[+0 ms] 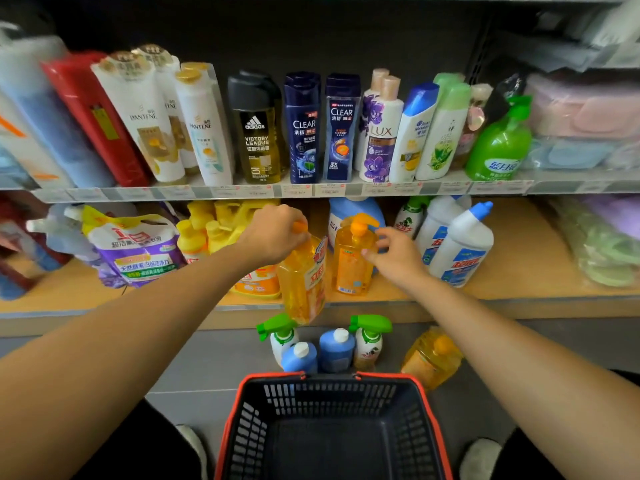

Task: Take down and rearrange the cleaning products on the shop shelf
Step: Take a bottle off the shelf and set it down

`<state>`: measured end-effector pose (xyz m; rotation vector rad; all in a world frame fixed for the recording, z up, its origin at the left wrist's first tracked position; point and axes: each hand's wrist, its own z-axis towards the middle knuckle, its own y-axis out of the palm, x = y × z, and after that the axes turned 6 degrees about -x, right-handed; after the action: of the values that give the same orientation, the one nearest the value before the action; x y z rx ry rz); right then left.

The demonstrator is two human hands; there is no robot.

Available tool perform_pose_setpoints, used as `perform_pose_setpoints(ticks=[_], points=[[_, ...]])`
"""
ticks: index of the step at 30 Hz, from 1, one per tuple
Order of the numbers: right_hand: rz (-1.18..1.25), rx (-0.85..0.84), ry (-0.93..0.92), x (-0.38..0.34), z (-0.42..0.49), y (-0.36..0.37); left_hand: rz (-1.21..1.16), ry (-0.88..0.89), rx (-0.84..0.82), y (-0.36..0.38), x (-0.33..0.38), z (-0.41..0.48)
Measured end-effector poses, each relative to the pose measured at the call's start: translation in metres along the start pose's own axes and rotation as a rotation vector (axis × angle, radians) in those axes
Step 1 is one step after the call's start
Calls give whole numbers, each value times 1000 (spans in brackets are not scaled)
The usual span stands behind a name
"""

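Here the left hand (277,233) is clenched round the cap end of an orange detergent bottle (302,282), which hangs tilted out past the front edge of the lower shelf (519,268), its base over the floor. The right hand (398,254) is released and spread: its thumb tip touches the shoulder of a second orange pump bottle (351,268), the other fingers lie loose beside the pump neck, and nothing is grasped. That bottle stands upright on the lower shelf, just beside the one being held. To its right stand white cleaner bottles with blue caps (464,247); to the left, a cluster of yellow bottles (207,230) and a purple refill pouch (138,251). On the floor below the shelf stand two green-trigger sprays (280,336) (369,339) with two blue white-capped bottles (301,356) (337,348) between them, and an orange bottle (433,360) leans well to their right. A red-rimmed black basket (329,393) sits nearest the person. The upper shelf (311,190) carries shampoo and body wash bottles
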<state>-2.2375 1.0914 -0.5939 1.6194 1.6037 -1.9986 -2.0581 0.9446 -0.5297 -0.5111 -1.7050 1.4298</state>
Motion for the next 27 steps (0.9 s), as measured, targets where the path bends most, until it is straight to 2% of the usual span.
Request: perform_pose_setpoints(ticks=[4, 7, 10, 15, 19, 23, 27], points=[[-212, -5, -111, -8, 34, -21, -37, -52, 50, 10, -5, 22], [-282, -73, -135, -6, 47, -17, -40, -52, 52, 29, -5, 37], [-331, -53, -174, -6, 55, -12, -34, -59, 16, 53, -8, 48], [-350, -63, -197, -4, 65, -16, -329, -224, 51, 69, -18, 59], [-367, -96, -154, -4, 71, -16, -365, -268, 1, 85, -22, 49], [-298, -132, -115, -13, 70, -10, -362, -258, 81, 100, -23, 33], [-47, -194, -18, -19, 63, -7, -416, -280, 118, 113, -24, 20]])
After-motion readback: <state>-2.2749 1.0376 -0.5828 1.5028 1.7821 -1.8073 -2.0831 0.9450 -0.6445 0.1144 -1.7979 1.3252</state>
